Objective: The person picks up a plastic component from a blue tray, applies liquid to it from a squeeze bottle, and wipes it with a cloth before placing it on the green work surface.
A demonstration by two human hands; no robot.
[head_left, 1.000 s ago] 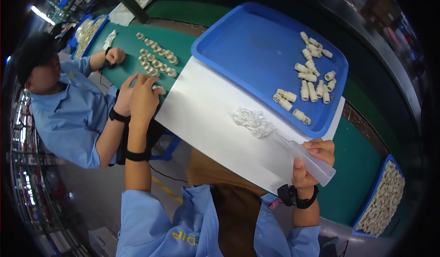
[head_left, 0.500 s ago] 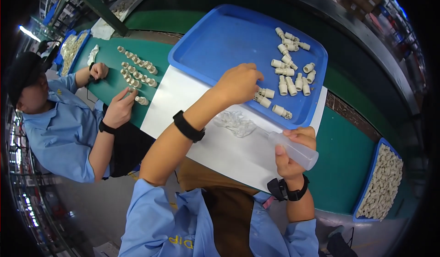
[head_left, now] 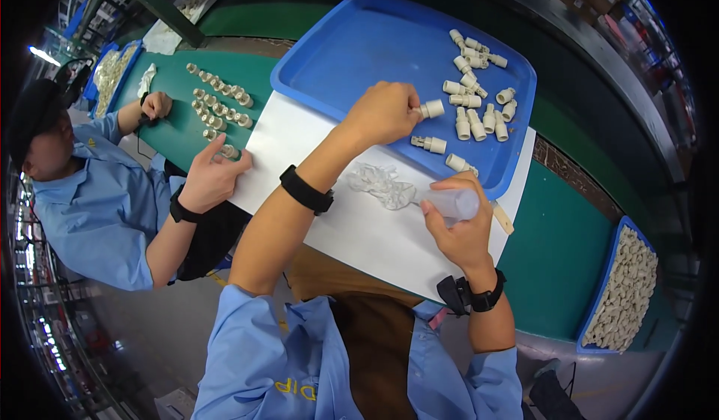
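Observation:
Over the near side of the blue tray (head_left: 337, 61), my left hand (head_left: 383, 111) pinches a cream-white plastic connector piece (head_left: 432, 109) between thumb and fingers. Several like connector pieces (head_left: 477, 126) lie in the tray's right half; two of them (head_left: 429, 144) are near its front rim. My right hand (head_left: 466, 231) is wrapped round a translucent squeeze bottle (head_left: 454, 204), which is tipped sideways with its spout toward a crumpled white cloth (head_left: 382, 186). The cloth lies on the white sheet (head_left: 359, 248). A light wooden stick (head_left: 502, 218) shows beside my right hand; whether I hold it is unclear.
At the left a co-worker's hands (head_left: 213, 173) are beside rows of similar pieces (head_left: 225, 107) on the green table (head_left: 539, 248). A blue bin heaped with small pale parts (head_left: 622, 293) stands at the far right, another (head_left: 112, 79) at the far left.
My left hand has lifted a connector piece from the tray's front part. My right hand has brought the bottle left and up, closer to the cloth. The co-worker's near hand has shifted slightly.

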